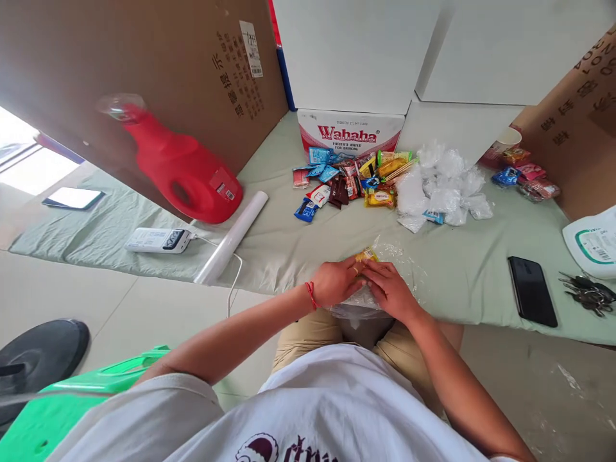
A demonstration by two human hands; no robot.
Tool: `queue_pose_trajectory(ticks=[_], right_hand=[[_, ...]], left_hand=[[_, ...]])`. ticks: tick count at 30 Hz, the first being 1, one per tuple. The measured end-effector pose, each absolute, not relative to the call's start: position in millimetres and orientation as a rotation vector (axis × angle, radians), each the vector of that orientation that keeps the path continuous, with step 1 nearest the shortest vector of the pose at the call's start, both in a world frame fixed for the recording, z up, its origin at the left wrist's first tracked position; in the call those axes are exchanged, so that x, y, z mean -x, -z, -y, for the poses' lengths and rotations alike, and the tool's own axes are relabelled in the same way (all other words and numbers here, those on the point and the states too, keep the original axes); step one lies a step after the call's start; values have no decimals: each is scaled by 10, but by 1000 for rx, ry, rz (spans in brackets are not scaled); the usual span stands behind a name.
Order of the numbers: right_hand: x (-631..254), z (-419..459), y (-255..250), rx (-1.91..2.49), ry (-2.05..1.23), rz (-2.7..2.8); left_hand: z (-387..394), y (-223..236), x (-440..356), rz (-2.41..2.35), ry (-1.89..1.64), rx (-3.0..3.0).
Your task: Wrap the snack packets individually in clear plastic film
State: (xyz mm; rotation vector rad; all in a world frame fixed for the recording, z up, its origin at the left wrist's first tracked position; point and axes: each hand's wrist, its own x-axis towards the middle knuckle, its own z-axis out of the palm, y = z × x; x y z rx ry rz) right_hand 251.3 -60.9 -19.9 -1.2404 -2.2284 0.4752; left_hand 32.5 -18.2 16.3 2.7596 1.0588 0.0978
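Note:
My left hand (pixel 334 281) and my right hand (pixel 387 289) meet at the near edge of a green cloth (pixel 289 237), both with fingers closed on a clear plastic bag (pixel 366 301). A yellow snack packet (pixel 366 255) shows just past my fingertips, inside or at the mouth of the bag. A red string band circles my left wrist. Further back on the cloth lies a pile of several small snack packets (pixel 346 183) in blue, red, brown and yellow. Beside it sits a heap of crumpled clear bags (pixel 443 186).
A red jug (pixel 180 167) leans on a big cardboard box (pixel 144 70). A white roll (pixel 233 236) and power strip (pixel 156 239) lie left. A Wahaha carton (pixel 350 131) stands behind the snacks. A black phone (pixel 532 290) and keys (pixel 587 292) lie right. A green stool (pixel 72 404) is lower left.

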Motion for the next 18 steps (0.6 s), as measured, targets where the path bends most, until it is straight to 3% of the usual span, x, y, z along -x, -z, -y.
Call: queue_pose_trajectory(ticks=[6, 12, 18], right_hand=[[-2559, 618, 61, 1476, -269, 1956], [-2915, 438, 38, 1545, -208, 2292], [-3307, 1074, 231, 1505, -94, 2160]], left_hand=[[281, 17, -326, -1101, -92, -2808], [323, 49, -325, -1052, -69, -2833], [333, 128, -243, -1067, -298, -2768]])
